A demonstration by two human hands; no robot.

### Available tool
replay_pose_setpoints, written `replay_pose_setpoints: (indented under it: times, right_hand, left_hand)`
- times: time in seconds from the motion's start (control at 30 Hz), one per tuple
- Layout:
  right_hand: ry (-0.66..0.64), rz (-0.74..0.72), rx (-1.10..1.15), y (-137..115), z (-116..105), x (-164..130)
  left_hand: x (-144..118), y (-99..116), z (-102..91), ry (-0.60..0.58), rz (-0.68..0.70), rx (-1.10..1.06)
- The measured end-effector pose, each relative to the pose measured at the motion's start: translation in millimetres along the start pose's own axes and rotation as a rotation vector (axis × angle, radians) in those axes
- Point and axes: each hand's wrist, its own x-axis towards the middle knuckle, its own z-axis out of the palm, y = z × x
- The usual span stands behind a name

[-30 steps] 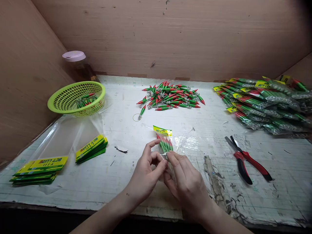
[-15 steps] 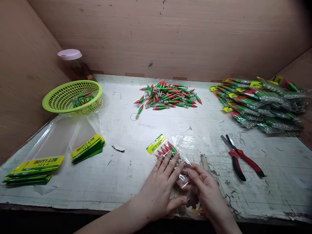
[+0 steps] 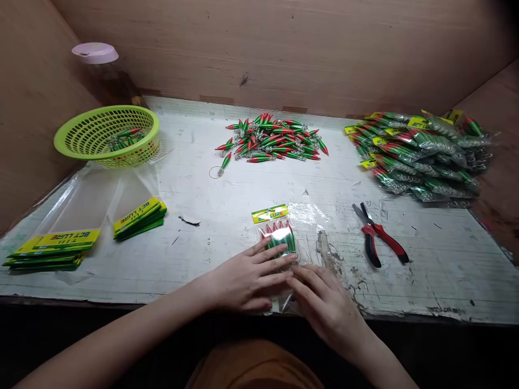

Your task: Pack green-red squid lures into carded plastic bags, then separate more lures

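Note:
A clear plastic bag [image 3: 294,216] with a yellow-and-green BCT LURE header lies near the table's front edge. Several red-and-green squid jigs [image 3: 279,237] sit side by side inside it. Across its lower half my left hand [image 3: 247,278] rests flat with fingers spread, pressing on the bag. At the bag's lower right, my right hand [image 3: 328,302] has its fingers bent and closed on the plastic end, touching the left fingertips. Both hands partly cover the lower part of the bag.
Loose jigs [image 3: 275,141] lie heaped at the back. Filled bags [image 3: 421,156] are piled at the right, behind red-black pliers [image 3: 379,235]. Unfilled header bags [image 3: 57,246] lie left, below a green basket [image 3: 67,138] holding jigs. Behind it stands a pink-lidded bottle [image 3: 96,53].
The bag has turned from slanted to nearly upright in view. My hands have come closer together, the left still flat on it. The camera view has also shifted.

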Motion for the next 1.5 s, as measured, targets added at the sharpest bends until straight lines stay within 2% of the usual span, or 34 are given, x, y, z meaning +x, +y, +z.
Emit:
replay_pose_setpoints:
  times: [0.07,0.17,0.27,0.33,0.53,0.67,0.73,0.8,0.93,1.03,1.13,1.3,1.43,1.5]
  right_hand:
    - [-0.032,0.026,-0.090,2,3,-3]
    - [-0.013,0.109,-0.070,5,-2,-7]
    - [0.045,0.078,0.018,3,-5,-4]
    - [0.024,0.033,0.033,1,-4,0]
    - [-0.082,0.053,-0.042,7,4,1]
    - [0.027,0.059,-0.118,7,-1,-3]
    - [0.079,0.052,-0.117,5,-3,-3]
    - [0.071,0.037,-0.090,2,-3,-1]
    - [0.018,-0.014,-0.108,1,6,8]
    - [0.049,-0.043,-0.189,5,13,20]
    - [0.062,-0.030,-0.231,11,11,30]
    - [-0.065,-0.021,-0.146,29,3,29]
    - [-0.002,0.003,-0.212,37,5,26]
    - [0.023,-0.006,-0.203,33,3,24]
  left_hand:
    - [-5,2,0.0,0.002,-0.030,-0.057]
    - [-5,7,-0.6,0.028,-0.086,-0.121]
    - [1,12,-0.4,0.017,-0.089,-0.100]
    - [5,17,2.5,0.027,-0.087,-0.045]
    - [-6,38,25.5,0.207,-0.103,0.125]
    - [-15,50,38.0,0.370,-0.174,0.189]
    - [-17,54,41.6,0.421,-0.162,0.211]
    - [-16,56,44.9,0.417,-0.156,0.242]
    - [-12,62,51.8,0.365,-0.252,0.330]
    - [-11,65,54.2,0.402,-0.279,0.342]
    - [-14,67,52.2,0.415,-0.311,0.336]
    - [-18,71,52.0,0.378,-0.336,0.338]
    - [-20,72,56.6,0.325,-0.349,0.367]
    - [-23,71,56.0,0.343,-0.334,0.316]
